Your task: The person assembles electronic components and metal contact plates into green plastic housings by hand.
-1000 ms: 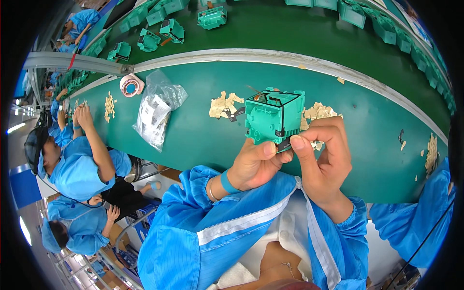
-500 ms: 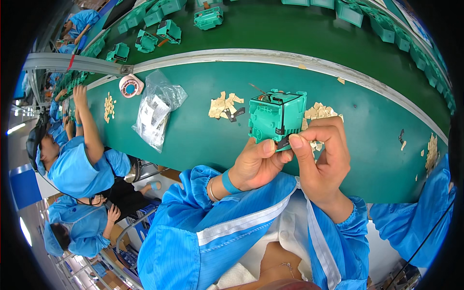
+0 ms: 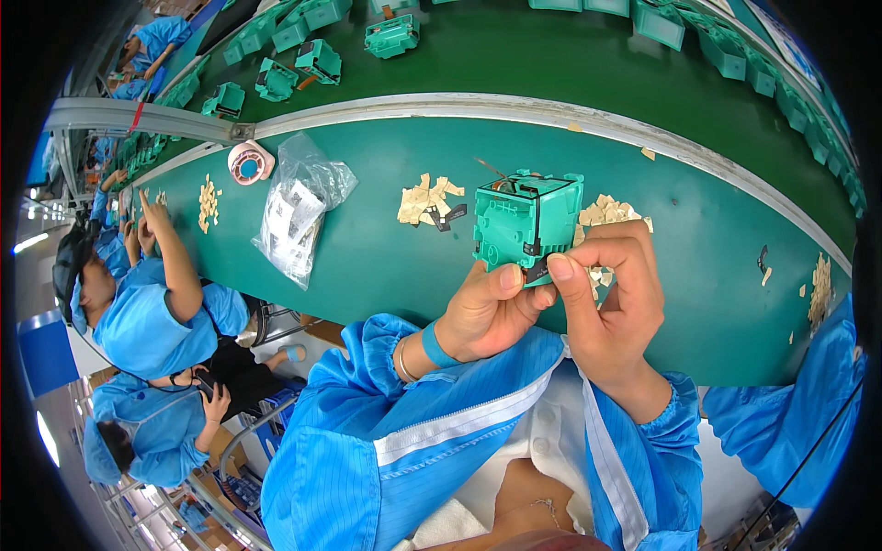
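A boxy green plastic housing (image 3: 505, 228) with black trim and a thin wire on top is held upright over the table. My left hand (image 3: 487, 317) grips its lower edge, thumb in front and fingers underneath. With thumb and bent forefinger, my right hand (image 3: 617, 303) pinches a small black strip (image 3: 538, 270) against the housing's lower front corner. How the strip's far end sits is hidden by the fingertips. Behind the housing to the right lies a pile of small cream-coloured pieces (image 3: 608, 211); to its left is another pile of cream pieces (image 3: 424, 198) with black strips (image 3: 448, 218).
Left on the green table (image 3: 367, 266) are a clear plastic bag (image 3: 292, 216) and a tape roll (image 3: 248, 165). Past a metal rail (image 3: 478, 103), a green conveyor carries several housings (image 3: 392, 37). Co-workers in blue sit at the left (image 3: 147, 312) and right (image 3: 781, 404).
My hands and the housing stay almost in place. Housings on the conveyor have shifted slightly left. The co-worker at the left has lowered a raised arm somewhat.
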